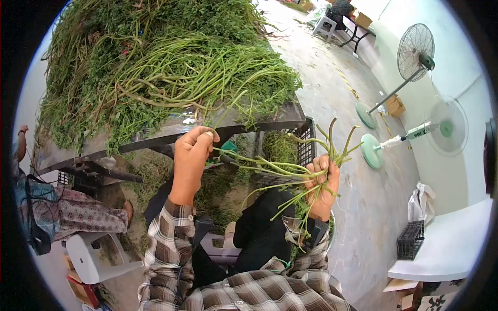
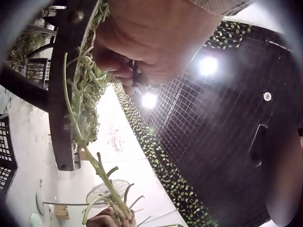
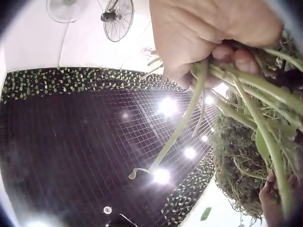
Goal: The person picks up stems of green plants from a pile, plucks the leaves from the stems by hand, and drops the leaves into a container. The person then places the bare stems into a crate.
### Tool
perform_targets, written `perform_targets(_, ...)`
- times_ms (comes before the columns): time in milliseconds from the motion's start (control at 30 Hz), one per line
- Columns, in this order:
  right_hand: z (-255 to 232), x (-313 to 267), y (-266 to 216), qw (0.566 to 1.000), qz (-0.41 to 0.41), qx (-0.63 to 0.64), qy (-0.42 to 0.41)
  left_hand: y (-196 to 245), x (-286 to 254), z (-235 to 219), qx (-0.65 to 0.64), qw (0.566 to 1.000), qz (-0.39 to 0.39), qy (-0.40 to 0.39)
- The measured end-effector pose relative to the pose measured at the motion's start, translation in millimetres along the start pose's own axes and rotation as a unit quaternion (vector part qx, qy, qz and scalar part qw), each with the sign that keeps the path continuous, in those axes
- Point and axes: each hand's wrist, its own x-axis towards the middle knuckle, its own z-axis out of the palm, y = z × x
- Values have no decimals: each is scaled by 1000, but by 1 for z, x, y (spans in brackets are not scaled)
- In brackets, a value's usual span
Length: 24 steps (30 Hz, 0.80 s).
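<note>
My right hand (image 1: pixel 322 181) grips a bunch of green leafy-plant stems (image 1: pixel 280 167), cut ends fanning upward and longer stems reaching left toward my other hand. In the right wrist view, several thick stems (image 3: pixel 182 120) pass out between the curled fingers. My left hand (image 1: pixel 193 158) is raised at the table's near edge, thumb pressed to curled fingers, and a thin green stem (image 1: pixel 231 109) rises from its fingertips. A small dark object (image 2: pixel 136 74) shows between the left fingers in the left wrist view; its kind is hidden.
A large heap of stems and leaves (image 1: pixel 171 62) covers the table (image 1: pixel 282 115). Black crates of greens (image 1: pixel 306 142) stand below its edge. Standing fans (image 1: pixel 416 52) are at the right. A white stool (image 1: pixel 85 259) and another person's legs (image 1: pixel 88 212) are at the left.
</note>
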Motion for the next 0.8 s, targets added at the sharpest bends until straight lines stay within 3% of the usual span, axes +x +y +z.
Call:
perform_targets(133, -11, 3, 0, 1000, -4, 30, 0, 4, -5, 4, 18, 995, -54, -82)
perform_targets(233, -12, 3, 1, 999, -10, 38, 9, -7, -11, 15, 7, 972, -73, -224)
perform_targets(267, -12, 3, 2, 999, -11, 40, 14, -8, -13, 18, 7, 972, -74, -225)
perform_targets(333, -11, 3, 3, 999, -7, 36, 14, -10, -18, 27, 20, 949, -162, -269)
perform_targets(400, -10, 3, 6, 999, -2, 32, 13, -14, -19, 32, 7, 946, -178, -270)
perform_targets(600, -11, -1, 10, 999, 8, 36, 19, -19, -17, 33, 7, 961, -119, -249)
perform_targets(700, -16, -4, 5, 999, -14, 22, 26, -26, -13, 28, -36, 980, -39, -191)
perform_targets(800, -27, -8, -12, 997, -38, 7, 74, -18, -8, 20, -54, 986, -49, -152)
